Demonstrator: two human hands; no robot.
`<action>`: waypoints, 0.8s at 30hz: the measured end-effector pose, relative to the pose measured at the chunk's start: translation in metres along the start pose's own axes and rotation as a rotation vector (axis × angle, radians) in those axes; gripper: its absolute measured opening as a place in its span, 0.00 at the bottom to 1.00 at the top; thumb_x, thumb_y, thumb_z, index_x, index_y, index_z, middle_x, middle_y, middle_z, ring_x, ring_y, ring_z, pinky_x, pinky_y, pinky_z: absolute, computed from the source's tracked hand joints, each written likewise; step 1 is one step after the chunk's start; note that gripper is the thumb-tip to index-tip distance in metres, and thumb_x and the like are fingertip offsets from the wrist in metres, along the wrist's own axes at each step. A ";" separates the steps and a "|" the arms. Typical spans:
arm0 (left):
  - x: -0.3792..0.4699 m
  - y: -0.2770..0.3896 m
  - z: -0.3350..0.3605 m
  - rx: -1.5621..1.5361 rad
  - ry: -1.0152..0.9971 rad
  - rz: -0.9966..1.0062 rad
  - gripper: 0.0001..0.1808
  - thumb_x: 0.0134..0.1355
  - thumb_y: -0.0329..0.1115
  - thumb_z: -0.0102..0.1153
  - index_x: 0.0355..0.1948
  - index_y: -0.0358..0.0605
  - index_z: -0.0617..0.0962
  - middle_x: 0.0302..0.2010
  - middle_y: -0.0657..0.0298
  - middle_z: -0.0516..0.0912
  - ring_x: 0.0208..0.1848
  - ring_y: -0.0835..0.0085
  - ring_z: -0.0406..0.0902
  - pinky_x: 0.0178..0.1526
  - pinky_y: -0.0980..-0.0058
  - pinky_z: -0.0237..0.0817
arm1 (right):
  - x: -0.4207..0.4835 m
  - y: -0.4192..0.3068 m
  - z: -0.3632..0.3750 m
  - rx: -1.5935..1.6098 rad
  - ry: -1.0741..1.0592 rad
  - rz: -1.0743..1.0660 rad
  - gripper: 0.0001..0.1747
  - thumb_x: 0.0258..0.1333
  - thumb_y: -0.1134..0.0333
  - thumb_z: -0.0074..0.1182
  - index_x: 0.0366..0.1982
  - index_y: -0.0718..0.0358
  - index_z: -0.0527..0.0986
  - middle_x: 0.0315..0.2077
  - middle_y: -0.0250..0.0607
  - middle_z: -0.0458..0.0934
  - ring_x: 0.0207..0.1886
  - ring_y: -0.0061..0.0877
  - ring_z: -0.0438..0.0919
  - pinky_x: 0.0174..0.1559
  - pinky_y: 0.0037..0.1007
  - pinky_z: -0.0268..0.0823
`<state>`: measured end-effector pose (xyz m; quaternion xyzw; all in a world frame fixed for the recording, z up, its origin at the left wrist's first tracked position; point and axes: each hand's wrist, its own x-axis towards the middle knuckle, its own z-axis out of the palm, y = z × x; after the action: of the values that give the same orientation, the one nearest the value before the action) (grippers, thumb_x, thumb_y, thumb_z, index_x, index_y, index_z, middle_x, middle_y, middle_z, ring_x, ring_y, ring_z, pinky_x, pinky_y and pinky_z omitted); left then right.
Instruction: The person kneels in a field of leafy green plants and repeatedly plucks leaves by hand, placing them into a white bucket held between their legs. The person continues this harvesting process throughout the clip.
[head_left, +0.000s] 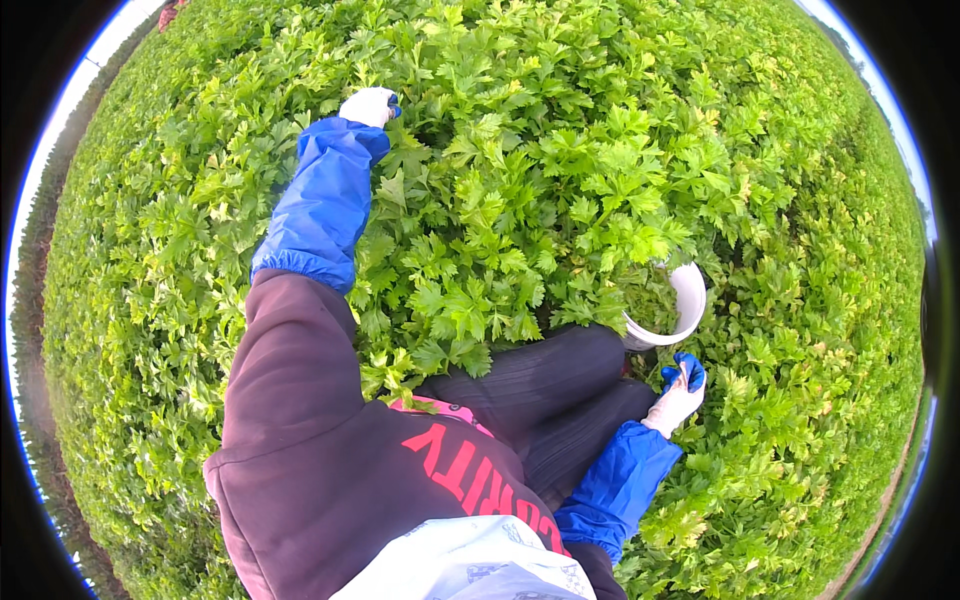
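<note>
My left hand (370, 107), in a white glove with blue-coated fingers, reaches out at the upper left among celery-like leaves (480, 202). Its fingers curl away from view, so whatever they grip is hidden. My right hand (679, 397), gloved the same way, is beside my knee at the lower right. Its fingers are bent inward near a thin brownish bit, and I cannot tell whether they hold it. Just above this hand stands a white plastic bucket (691, 296), with green leafy cuttings (651, 300) inside and foliage partly covering its rim.
Dense leafy plants surround me on all sides. My dark trousered legs (547, 375) are folded among them, against the bucket. Blue sleeve covers (319, 199) wrap both forearms. A small patch of red patterned cloth (169, 13) shows at the far upper left.
</note>
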<state>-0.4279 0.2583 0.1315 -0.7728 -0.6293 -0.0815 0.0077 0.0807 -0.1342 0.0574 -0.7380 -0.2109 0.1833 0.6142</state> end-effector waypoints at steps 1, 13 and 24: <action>0.001 0.002 -0.006 -0.127 -0.062 -0.070 0.12 0.56 0.36 0.56 0.42 0.47 0.79 0.31 0.58 0.82 0.30 0.68 0.80 0.36 0.72 0.71 | 0.000 0.000 0.000 0.003 -0.007 -0.007 0.08 0.56 0.73 0.51 0.38 0.67 0.74 0.34 0.36 0.79 0.27 0.20 0.72 0.31 0.21 0.67; -0.086 0.276 -0.020 -1.172 -0.626 0.661 0.17 0.57 0.28 0.51 0.49 0.43 0.78 0.30 0.63 0.82 0.31 0.82 0.77 0.30 0.82 0.70 | -0.001 0.000 0.003 0.035 0.011 -0.009 0.08 0.57 0.75 0.49 0.39 0.69 0.74 0.35 0.39 0.78 0.31 0.21 0.75 0.30 0.21 0.69; -0.097 0.407 0.073 -0.597 -0.530 0.704 0.41 0.52 0.59 0.56 0.62 0.49 0.64 0.38 0.47 0.80 0.40 0.51 0.77 0.43 0.60 0.66 | 0.002 0.007 0.002 0.079 -0.011 0.056 0.11 0.54 0.83 0.47 0.41 0.72 0.72 0.36 0.41 0.78 0.32 0.21 0.75 0.32 0.19 0.69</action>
<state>-0.0415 0.0874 0.0831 -0.8998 -0.2618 -0.0514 -0.3451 0.0817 -0.1330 0.0503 -0.7177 -0.1859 0.2126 0.6366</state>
